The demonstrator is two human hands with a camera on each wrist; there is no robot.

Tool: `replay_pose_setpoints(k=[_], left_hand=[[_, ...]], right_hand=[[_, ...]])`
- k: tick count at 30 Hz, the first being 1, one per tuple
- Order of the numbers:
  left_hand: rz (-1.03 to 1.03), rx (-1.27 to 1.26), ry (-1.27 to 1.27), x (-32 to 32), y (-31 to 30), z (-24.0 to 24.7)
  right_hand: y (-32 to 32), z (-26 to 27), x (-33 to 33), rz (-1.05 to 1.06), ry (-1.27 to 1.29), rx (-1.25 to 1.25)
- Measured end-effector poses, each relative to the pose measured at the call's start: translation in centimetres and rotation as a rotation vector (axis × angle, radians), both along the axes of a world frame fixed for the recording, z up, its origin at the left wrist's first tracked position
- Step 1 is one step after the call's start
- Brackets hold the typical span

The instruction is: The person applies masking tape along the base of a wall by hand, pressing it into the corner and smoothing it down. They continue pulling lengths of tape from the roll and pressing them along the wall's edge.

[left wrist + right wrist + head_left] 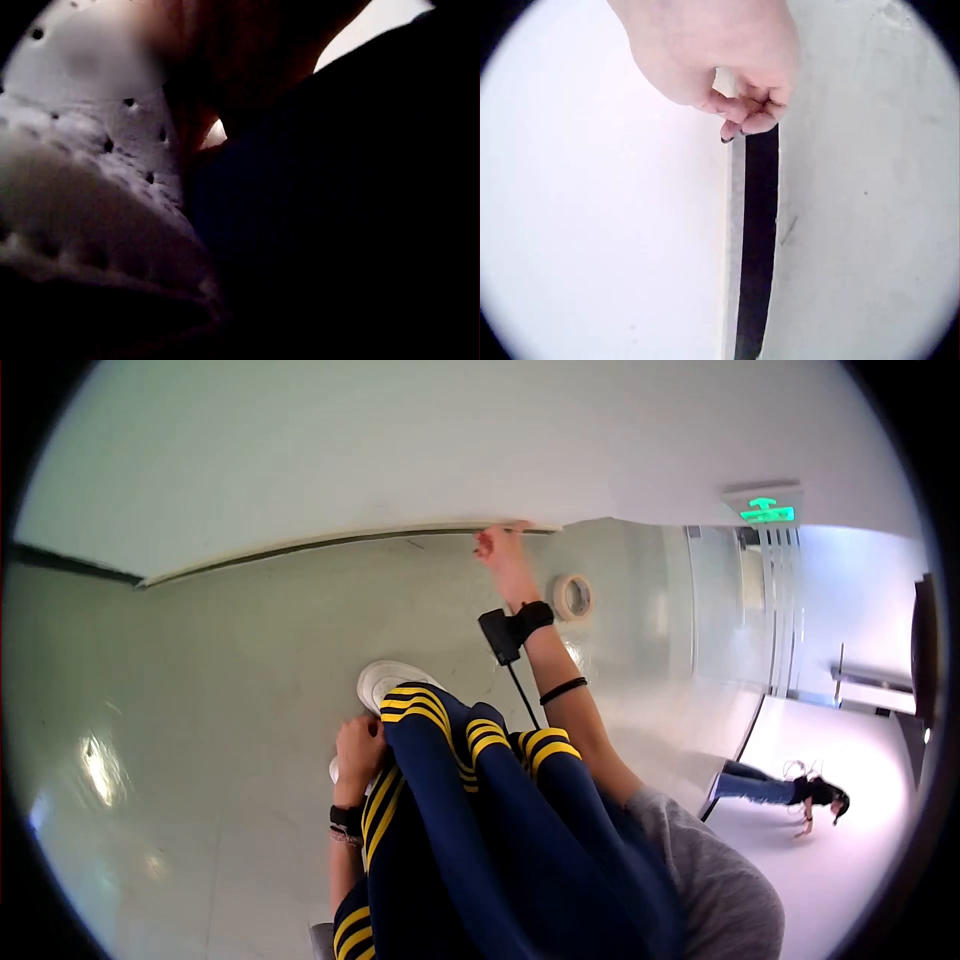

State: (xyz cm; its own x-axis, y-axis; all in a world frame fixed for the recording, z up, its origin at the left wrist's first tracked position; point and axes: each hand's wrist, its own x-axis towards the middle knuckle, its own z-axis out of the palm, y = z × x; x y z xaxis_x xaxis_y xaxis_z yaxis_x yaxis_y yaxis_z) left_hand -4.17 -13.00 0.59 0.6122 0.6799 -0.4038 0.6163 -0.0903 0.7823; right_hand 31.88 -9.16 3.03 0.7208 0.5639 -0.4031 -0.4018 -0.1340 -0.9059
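Note:
At the foot of the white wall, my right hand [505, 565] reaches out with its fingers curled, fingertips drawn together. In the right wrist view the same hand [727, 52] has its fingertips right at a pale strip [736, 195] that runs beside a dark band [759, 225] along the wall's base. A small pale patch shows inside the loop of the fingers; I cannot tell whether they pinch anything. My left hand [358, 755] hangs loosely curled against the trouser leg, close to a white shoe [390, 678]. Its wrist view is mostly dark, with the perforated shoe [142, 142] close by.
A roll of masking tape [573, 598] rests on the shiny floor [270, 630] just beyond my right wrist. The wall [400, 450] borders the floor ahead. Far off to the right, a person [820, 795] bends over. A green exit sign [767, 510] is on the wall.

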Motion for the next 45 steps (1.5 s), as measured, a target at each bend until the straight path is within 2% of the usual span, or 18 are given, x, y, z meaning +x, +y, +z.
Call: replay_pose_setpoints(k=[6,10,12,13,15,17,20,22,23,24,25,26,27,32,36,38,42,45], left_hand=[[0.000,-0.111,-0.036,-0.1,-0.4,-0.6],[-0.089,-0.050,-0.046,-1.0,-0.3,-2.6],[-0.245,0.013,-0.011,-2.9,-1.5,-8.5],[-0.266,0.017,-0.007,-2.5,-0.9,-7.3],[-0.245,-0.031,-0.096,-1.4,-0.3,-4.1],[-0.247,-0.064,-0.148,-0.4,-0.2,-1.2],[-0.089,-0.198,-0.021,0.4,-0.3,0.4],[-0.141,-0.173,0.014,0.0,-0.1,0.3],[-0.134,-0.176,0.017,0.0,-0.1,0.5],[-0.143,-0.151,0.012,0.1,0.1,0.7],[-0.146,-0.126,0.008,0.2,0.1,0.9],[-0.133,-0.128,0.014,0.3,-0.1,1.0],[-0.103,-0.120,-0.009,0.4,-0.3,1.1],[-0.048,-0.090,-0.042,-0.1,-0.4,0.1],[-0.008,-0.195,0.004,-0.3,2.4,4.8],[0.073,-0.152,-0.009,-0.4,3.9,7.4],[0.367,-0.119,-0.294,-0.8,6.4,11.8],[0.408,-0.040,-0.459,-1.5,7.0,12.0]], right_hand=[[4.4,1.4,-11.3,0.332,-0.061,-0.079],[6.9,1.2,-20.6,1.055,-0.325,0.203],[7.2,2.5,-23.3,1.611,-0.134,0.403],[7.1,4.4,-22.7,1.590,-0.139,0.407],[4.9,8.3,-20.1,1.767,0.154,-0.037],[2.0,6.2,-15.8,1.486,-0.113,0.151],[-5.6,3.7,-5.7,1.001,-0.275,-0.074],[-11.3,4.1,-0.1,0.670,-0.591,-0.475],[-15.0,0.7,4.1,0.458,-0.845,-0.698],[-16.7,2.9,5.3,0.319,-0.993,-0.792],[-18.7,4.4,5.8,0.329,-0.999,-0.803],[-20.8,3.6,6.5,0.320,-1.269,-0.956],[-21.8,4.4,6.5,0.433,-1.224,-1.074],[-22.9,2.5,7.6,0.586,-1.368,-0.985],[-19.9,4.2,6.4,0.875,-1.523,-0.775],[-17.0,7.1,2.8,0.701,-0.769,-0.701],[-11.1,8.9,-6.3,1.016,-0.439,-0.464],[-5.9,10.2,-14.0,1.236,-0.431,-0.393]])
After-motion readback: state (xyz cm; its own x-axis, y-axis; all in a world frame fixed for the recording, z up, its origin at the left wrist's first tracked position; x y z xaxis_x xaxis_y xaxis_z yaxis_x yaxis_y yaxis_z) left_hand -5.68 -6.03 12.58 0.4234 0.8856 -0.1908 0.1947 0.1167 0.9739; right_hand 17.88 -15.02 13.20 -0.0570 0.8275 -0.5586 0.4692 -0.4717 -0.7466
